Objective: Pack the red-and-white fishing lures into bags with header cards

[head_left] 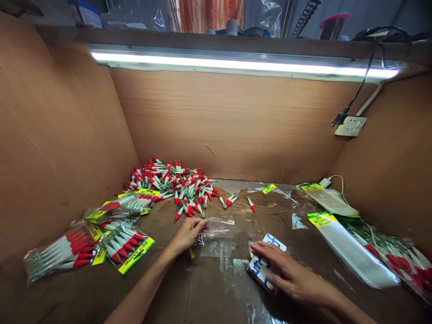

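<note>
My left hand [189, 231] is closed in a pinch on a clear plastic bag [219, 228], which lies just above the brown tabletop. A bit of yellow shows below the pinching fingers. My right hand [281, 270] rests across a white block with blue lettering [259, 269], its fingers stretched out and the thumb apart; the hand hides part of the block. Beyond the left hand lies a heap of red-and-white fishing lures [168, 177] with green tinsel-like ends. A single lure [251, 204] lies apart on the tabletop.
Filled lure packs [126, 247] with yellow labels lie at the left. At the right are flat clear bags [357, 252] with yellow headers and more bagged lures [401, 261]. A small yellow label [269, 188] lies at the back. Wooden walls enclose the tabletop; a tube light [243, 65] hangs above.
</note>
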A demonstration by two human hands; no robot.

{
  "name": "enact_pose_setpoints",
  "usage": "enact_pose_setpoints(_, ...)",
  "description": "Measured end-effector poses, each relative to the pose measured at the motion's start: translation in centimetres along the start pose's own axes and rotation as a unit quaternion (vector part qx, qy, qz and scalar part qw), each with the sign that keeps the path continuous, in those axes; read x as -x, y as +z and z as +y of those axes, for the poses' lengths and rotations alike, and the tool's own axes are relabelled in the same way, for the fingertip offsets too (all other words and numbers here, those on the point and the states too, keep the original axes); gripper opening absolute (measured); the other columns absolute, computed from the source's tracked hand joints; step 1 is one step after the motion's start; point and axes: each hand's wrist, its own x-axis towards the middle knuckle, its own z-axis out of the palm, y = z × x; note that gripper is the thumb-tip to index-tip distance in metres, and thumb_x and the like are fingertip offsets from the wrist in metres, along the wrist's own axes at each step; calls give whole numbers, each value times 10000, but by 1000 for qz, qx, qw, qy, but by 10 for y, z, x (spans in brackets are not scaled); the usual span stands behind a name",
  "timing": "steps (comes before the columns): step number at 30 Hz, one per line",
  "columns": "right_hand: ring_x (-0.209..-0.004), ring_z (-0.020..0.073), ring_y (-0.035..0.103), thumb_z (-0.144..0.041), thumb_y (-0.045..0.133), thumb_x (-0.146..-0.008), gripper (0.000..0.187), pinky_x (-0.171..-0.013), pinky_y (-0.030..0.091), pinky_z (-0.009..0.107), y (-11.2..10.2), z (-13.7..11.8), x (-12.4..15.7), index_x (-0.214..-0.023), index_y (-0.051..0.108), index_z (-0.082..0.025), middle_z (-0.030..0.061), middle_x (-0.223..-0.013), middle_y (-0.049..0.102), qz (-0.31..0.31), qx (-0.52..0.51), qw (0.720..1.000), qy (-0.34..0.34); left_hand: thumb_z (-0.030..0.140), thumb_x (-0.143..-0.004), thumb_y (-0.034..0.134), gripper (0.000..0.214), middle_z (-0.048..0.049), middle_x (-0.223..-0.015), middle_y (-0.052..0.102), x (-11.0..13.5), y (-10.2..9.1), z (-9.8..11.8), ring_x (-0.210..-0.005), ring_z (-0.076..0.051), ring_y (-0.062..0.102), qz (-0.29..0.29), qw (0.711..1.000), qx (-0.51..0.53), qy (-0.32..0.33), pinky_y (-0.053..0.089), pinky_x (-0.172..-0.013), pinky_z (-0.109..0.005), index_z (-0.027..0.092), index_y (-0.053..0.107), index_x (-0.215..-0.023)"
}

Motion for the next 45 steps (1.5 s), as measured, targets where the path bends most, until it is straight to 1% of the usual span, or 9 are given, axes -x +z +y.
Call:
enact_pose_setpoints(2,-1371,303,424,-321,627,-907,597,-1120,379,538,13,-10,0,-1473,438,-339,80,-1476,489,59,18,998,-1,756,-765,552,653,38,-531,490,1,2,2,-492,-114,408,-5,1000,19,-5,266,-490,-220,126,725,-771)
enact_pose_setpoints(5,-1168,280,543,-361,699,-860,211,-1011,476,480,25,-20,-3,-1053,704,-276,71,-1195,630,98,36,994,-25,804,-716,565,702,43,-513,473,4,8,8,-445,-96,363,-10,999,46,-21,237,-464,-221,119,716,-748)
enact_pose_setpoints(8,-1158,283,539,-317,712,-840,119,-991,477,477,28,-12,2,-773,658,-234,64,-1168,626,115,51,992,-8,832,-707,546,723,26,-544,516,8,12,13,-420,-86,364,-11,997,66,-37,232,-448,-222,126,699,-735)
enact_pose_setpoints(10,-1268,326,480,-297,728,-804,114,-1036,438,524,30,4,14,-898,682,-252,80,-1349,552,147,84,985,34,835,-713,543,731,11,-580,554,10,13,14,-421,-80,373,-14,996,79,-45,231,-448,-217,122,698,-751)
enact_pose_setpoints(13,-1356,389,404,-381,737,-768,614,-1068,392,585,35,34,36,-1347,549,-296,112,-1523,403,213,139,957,143,834,-725,541,741,1,-614,585,12,13,15,-429,-75,374,-21,994,93,-53,233,-453,-213,114,704,-790)
enact_pose_setpoints(16,-1278,374,495,-479,675,-811,768,-1043,421,557,33,53,50,-1497,384,-292,119,-1438,510,207,140,946,207,832,-714,560,732,3,-615,587,13,15,16,-428,-76,370,-33,993,97,-63,229,-449,-215,117,698,-785)
enact_pose_setpoints(23,-1253,312,509,-341,682,-794,805,-1069,412,469,17,35,22,-1514,340,-233,116,-1412,521,198,76,968,137,805,-682,629,681,11,-578,571,20,23,17,-395,-64,375,-114,986,82,-87,214,-421,-207,126,681,-692)
enact_pose_setpoints(30,-1263,291,486,-252,718,-763,796,-1084,398,456,16,17,-6,-1481,374,-239,114,-1406,508,168,70,983,40,803,-658,644,689,13,-553,569,23,31,14,-402,-78,391,-117,987,57,-97,265,-410,-209,120,716,-704)
enact_pose_setpoints(45,-1281,300,471,-209,690,-765,783,-1094,393,482,14,18,-7,-1476,363,-239,127,-1416,492,157,50,986,25,731,-683,668,581,38,-524,519,22,32,11,-422,-100,431,-117,989,24,-88,283,-422,-209,161,576,-617)
